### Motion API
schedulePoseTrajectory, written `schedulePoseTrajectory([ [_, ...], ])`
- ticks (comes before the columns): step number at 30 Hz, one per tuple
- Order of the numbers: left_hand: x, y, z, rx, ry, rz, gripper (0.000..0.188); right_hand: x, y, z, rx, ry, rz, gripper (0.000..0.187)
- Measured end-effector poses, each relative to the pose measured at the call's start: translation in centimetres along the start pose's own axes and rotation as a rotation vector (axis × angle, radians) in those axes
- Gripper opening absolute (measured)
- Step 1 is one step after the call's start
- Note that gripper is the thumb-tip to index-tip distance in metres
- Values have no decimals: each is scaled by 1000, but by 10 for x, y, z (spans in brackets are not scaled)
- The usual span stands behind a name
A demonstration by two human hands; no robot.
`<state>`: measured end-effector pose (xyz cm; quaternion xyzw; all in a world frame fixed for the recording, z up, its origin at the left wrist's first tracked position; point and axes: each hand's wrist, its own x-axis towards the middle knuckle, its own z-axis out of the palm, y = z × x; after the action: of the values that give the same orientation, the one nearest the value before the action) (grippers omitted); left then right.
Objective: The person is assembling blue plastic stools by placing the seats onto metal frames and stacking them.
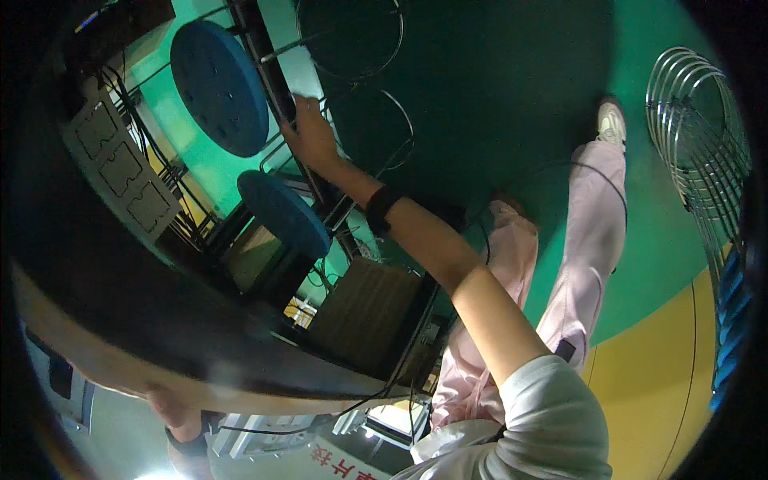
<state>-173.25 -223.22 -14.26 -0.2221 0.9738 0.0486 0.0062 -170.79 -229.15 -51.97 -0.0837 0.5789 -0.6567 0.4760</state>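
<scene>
My right arm, with a white sleeve and a black wristband, stretches away. My right hand [314, 142] is closed at a black metal bar [268, 60]. What lies in its fingers is partly hidden. Beside it are the round blue seat [218, 90] of one stool and, closer, a second blue stool seat [284, 212]. Chrome ring bases [400, 108] of the stools show beyond the bar. At the lower left my left hand [174, 414], also with a black wristband, is at the edge of a dark table [120, 296]. Its fingers are too blurred and hidden to read.
Stacked chrome-ringed stools [692, 120] with blue seats stand at the right. A socket panel [124, 168] and dangling cables line the dark table. A brown wood-look box [368, 308] sits below. My legs in pink trousers [588, 232] stand on green floor [512, 88], with a yellow floor area [648, 376] nearer.
</scene>
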Motion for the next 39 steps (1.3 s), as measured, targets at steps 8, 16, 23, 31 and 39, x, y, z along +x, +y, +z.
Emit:
schedulePoseTrajectory([
  [8,15,2,9,-21,8,-2,85,70,-81,11,223,-40,150,60],
  [16,32,-9,9,-39,0,-20,86,90,-95,30,-16,-35,125,48],
  [23,36,-25,16,-42,24,-35,86,104,-154,-24,-512,-443,235,59],
  [31,97,7,70,-204,28,111,80,-9,-53,-321,-988,-303,273,35],
  [39,55,-46,48,-146,-58,72,70,-187,-227,-451,-649,120,430,41],
])
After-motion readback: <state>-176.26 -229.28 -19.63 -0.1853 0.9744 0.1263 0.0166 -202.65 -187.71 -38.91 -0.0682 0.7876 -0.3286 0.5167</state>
